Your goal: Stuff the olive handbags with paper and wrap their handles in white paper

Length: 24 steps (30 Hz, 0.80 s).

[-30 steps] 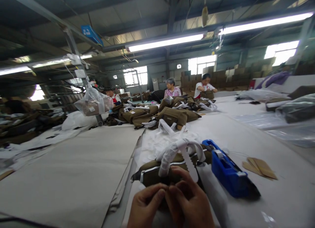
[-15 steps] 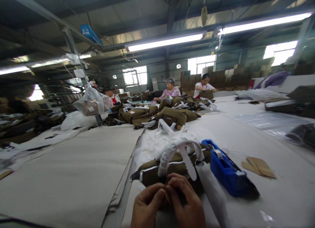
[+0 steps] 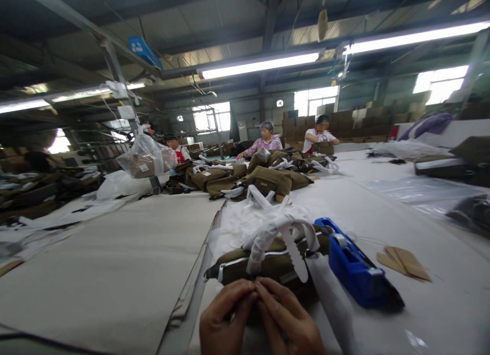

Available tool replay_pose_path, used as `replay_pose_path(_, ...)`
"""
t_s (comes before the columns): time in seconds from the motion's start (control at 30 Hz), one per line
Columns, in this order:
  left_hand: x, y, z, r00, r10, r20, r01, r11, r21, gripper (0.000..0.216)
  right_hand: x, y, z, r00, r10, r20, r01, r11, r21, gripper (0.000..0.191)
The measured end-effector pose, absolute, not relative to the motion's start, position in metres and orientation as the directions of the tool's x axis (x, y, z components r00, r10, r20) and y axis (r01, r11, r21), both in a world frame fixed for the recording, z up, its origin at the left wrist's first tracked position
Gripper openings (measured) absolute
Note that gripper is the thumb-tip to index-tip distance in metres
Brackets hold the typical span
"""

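Olive-brown fabric makes up the bag (image 3: 276, 266) that lies before us on the pale worktop (image 3: 440, 309), its silver zip (image 3: 235, 262) running along the top. White wrapping covers its arched handle (image 3: 258, 246), and a white strip (image 3: 295, 257) with a toothed edge slants down from the arch. Our left hand (image 3: 225, 316) and right hand (image 3: 291, 316) meet at the bag's near side, just below the handle's left foot. Each grip is narrow, thumb and fingers pinched with the tips together; we cannot tell what, if anything, is between them. Just to the right of the bag stands a blue tape dispenser (image 3: 356, 268), with flat brown cards (image 3: 408, 263) farther right. Behind the bag we see white scraps (image 3: 243, 219), then a heap of similar bags (image 3: 268, 181).
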<state>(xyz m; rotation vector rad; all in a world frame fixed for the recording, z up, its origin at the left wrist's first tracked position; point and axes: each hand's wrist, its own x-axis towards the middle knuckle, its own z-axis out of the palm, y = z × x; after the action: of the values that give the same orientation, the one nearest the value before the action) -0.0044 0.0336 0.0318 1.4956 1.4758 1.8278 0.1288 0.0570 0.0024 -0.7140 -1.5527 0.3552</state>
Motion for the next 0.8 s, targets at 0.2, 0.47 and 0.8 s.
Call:
replay_pose_path(0.2,-0.013,0.034,0.030,-0.194,0.693,0.694,0.574,-0.493,0.654,0.024,0.132,0.053,0.005,0.010,0.662,0.749,0.224,0.729,-0.647,0.034)
replay_pose_path(0.47,-0.008,0.024,0.049,-0.208,0.800,0.562,0.413,-0.449,0.792,0.007,0.160,0.075,0.025,-0.074,0.601,0.796,0.471,0.725,-0.503,0.022)
replay_pose_path(0.8,-0.002,0.016,0.071,-0.229,0.902,0.365,0.235,-0.313,0.920,0.009,0.166,0.063,0.047,-0.261,0.282,0.923,0.349,0.919,-0.182,0.027)
